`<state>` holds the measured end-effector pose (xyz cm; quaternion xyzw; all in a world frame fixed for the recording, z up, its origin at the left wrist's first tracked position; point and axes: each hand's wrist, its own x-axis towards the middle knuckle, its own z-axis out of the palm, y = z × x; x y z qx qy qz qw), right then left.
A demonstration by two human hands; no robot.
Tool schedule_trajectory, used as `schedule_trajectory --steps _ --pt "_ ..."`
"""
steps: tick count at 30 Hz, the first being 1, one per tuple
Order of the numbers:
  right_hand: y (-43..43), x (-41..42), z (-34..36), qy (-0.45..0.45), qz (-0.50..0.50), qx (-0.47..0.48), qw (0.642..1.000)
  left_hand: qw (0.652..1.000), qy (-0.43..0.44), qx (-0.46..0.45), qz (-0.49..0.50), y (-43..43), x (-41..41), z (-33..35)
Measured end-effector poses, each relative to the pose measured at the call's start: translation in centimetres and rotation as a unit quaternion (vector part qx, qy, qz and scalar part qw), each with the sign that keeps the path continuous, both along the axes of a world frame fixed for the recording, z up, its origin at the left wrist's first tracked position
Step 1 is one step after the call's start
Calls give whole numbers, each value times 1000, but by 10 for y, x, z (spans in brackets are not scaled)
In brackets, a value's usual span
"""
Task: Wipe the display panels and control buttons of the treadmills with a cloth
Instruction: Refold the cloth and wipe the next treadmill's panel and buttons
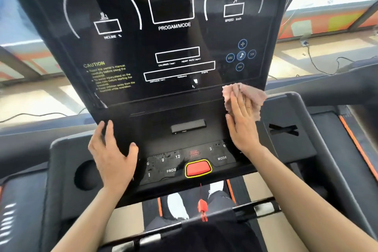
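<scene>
A black treadmill display panel (163, 43) with white dial markings fills the upper view. Below it lies the control strip (178, 161) with numbered keys, PROG and MODE labels and a red button (198, 168); the left keys look wet. My right hand (242, 122) lies flat with straight fingers on a pinkish cloth (253, 96), pressing it against the console's right side just under the panel. My left hand (112, 149) rests open on the console's left part, thumb spread, holding nothing.
A red safety clip (202, 208) hangs on a cord below the red button. Cup recesses (86, 174) flank the console. Black handrails run left and right. Cables lie on the pale floor beyond. My legs and white shoes stand on the belt below.
</scene>
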<state>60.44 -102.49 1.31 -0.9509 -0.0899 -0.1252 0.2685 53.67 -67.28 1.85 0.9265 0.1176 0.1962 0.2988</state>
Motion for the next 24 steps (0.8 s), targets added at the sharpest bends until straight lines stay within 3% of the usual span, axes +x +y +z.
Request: schedule_trajectory --steps 4,12,24 --pt "4 -1 2 5 12 -13 1000 998 5 -59 -7 2 -2 -2" --pt "33 -10 0 -3 15 -52 999 996 -31 -86 -15 11 -2 0" --pt "132 -1 28 -46 243 -190 950 988 -22 -146 -50 29 -10 0"
